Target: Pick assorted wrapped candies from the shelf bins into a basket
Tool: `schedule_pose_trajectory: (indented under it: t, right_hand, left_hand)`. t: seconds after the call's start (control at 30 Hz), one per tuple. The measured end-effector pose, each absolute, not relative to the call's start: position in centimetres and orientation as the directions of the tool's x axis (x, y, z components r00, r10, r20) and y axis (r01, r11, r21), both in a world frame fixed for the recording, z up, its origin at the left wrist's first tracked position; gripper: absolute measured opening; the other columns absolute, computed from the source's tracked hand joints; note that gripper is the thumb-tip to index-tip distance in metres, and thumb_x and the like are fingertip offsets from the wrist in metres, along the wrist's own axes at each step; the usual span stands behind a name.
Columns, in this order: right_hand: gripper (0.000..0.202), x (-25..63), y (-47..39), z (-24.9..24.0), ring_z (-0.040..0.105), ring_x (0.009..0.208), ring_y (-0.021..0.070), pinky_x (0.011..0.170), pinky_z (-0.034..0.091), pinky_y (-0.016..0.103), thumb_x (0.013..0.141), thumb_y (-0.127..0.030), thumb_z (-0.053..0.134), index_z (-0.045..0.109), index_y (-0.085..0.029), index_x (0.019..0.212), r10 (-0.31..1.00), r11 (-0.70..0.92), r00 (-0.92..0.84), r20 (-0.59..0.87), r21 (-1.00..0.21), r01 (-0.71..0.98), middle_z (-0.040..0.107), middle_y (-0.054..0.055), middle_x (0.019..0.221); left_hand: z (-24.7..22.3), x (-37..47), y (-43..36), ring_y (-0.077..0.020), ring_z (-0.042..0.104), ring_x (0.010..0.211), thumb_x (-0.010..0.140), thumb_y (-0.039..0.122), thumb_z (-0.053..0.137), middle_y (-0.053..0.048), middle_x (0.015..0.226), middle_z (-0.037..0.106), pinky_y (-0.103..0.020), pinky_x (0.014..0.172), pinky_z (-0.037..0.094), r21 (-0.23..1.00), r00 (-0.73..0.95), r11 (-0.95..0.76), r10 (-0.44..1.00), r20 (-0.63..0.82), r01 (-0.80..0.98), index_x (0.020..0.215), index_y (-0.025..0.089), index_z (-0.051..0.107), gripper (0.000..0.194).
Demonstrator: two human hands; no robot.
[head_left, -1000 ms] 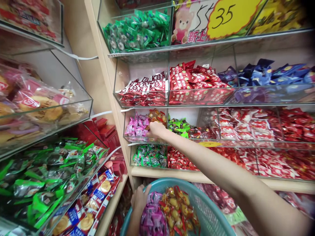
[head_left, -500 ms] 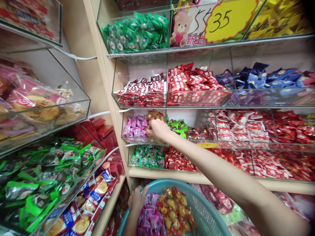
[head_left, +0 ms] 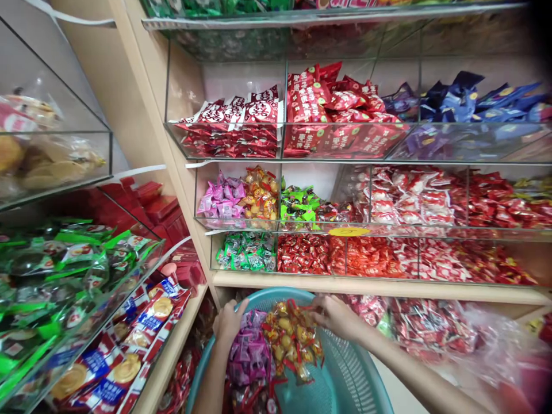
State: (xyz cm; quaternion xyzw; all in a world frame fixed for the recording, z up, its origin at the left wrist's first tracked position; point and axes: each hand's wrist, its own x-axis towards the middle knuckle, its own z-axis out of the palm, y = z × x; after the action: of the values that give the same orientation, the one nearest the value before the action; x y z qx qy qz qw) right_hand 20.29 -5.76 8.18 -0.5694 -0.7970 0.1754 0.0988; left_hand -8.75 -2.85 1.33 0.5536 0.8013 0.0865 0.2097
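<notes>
Teal basket cropped below, green packets cropped above, plastic bag blurred, purple sweets' print too small

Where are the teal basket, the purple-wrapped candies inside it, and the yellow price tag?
Teal basket [head_left: 374, 376]: head view, right side wall.
Purple-wrapped candies [head_left: 251, 357]: head view, middle of the pile.
Yellow price tag [head_left: 349, 232]: head view, centre of its face.

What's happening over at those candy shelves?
A person is at shelves of wrapped sweets with a teal basket. The left hand grips its rim. The right hand is at the gold-wrapped sweets inside, fingers at their edge; whether it holds one is hard to tell. Purple-wrapped sweets lie beside them. Similar purple and gold sweets share a clear bin on the shelves.
</notes>
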Motion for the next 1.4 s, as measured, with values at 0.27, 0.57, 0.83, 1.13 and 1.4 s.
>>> schedule_pose_trajectory:
  t: [0.27,0.57,0.83,1.13,1.4]
  right_hand:
    - [0.019,18.8,-6.5,8.0,0.063,0.087,0.0226,0.069,0.042,0.028,0.083,-0.016,0.047,0.064,-0.014,0.091,0.944,0.277,-0.279,-0.176,-0.037,0.960,0.066,0.013,0.092]
    - [0.025,17.1,-6.5,6.4,0.066,0.084,0.0216,0.068,0.047,0.026,0.079,-0.002,0.048,0.069,-0.014,0.087,0.948,0.293,-0.279,-0.150,0.082,0.952,0.068,0.015,0.086]
    - [0.029,17.5,-6.5,5.5,0.064,0.083,0.0229,0.067,0.045,0.029,0.079,0.000,0.044,0.064,-0.015,0.093,0.940,0.335,-0.329,-0.090,0.063,0.940,0.067,0.013,0.091]
    - [0.019,14.3,-3.6,17.3,0.058,0.064,0.0146,0.053,0.029,0.025,0.091,-0.027,0.039,0.054,-0.019,0.082,0.828,0.488,-0.472,0.301,0.026,0.873,0.062,0.003,0.078]
    - [0.023,8.1,3.3,28.8,0.051,0.097,0.0240,0.089,0.033,0.039,0.090,-0.015,0.038,0.060,-0.010,0.094,0.649,0.475,-0.594,0.475,0.357,0.804,0.063,0.013,0.094]
  left_hand:
    - [1.3,-8.8,-2.9,-0.0304,0.062,0.099,0.076,0.069,0.028,-0.015,0.104,0.068,-0.037,0.078,0.045,0.376,-0.303,0.378,0.921,-0.245,0.846,0.102,0.025,0.062,0.061]
    - [0.8,-8.9,-3.0,-0.0323,0.062,0.096,0.076,0.069,0.026,-0.015,0.103,0.068,-0.039,0.076,0.045,0.388,-0.293,0.354,0.933,-0.209,0.851,0.104,0.025,0.061,0.064]
    - [1.6,-8.6,-3.3,-0.0308,0.063,0.096,0.079,0.066,0.026,-0.015,0.102,0.068,-0.037,0.075,0.045,0.369,-0.298,0.363,0.929,-0.221,0.856,0.103,0.024,0.061,0.059]
    - [1.5,-8.7,-3.4,-0.0311,0.062,0.098,0.080,0.063,0.028,-0.015,0.104,0.067,-0.038,0.078,0.045,0.411,-0.295,0.361,0.930,-0.218,0.837,0.101,0.024,0.061,0.056]
    - [1.1,-9.0,-3.4,-0.0274,0.063,0.098,0.080,0.063,0.029,-0.013,0.105,0.068,-0.035,0.077,0.046,0.415,-0.299,0.361,0.931,-0.209,0.835,0.105,0.024,0.061,0.056]
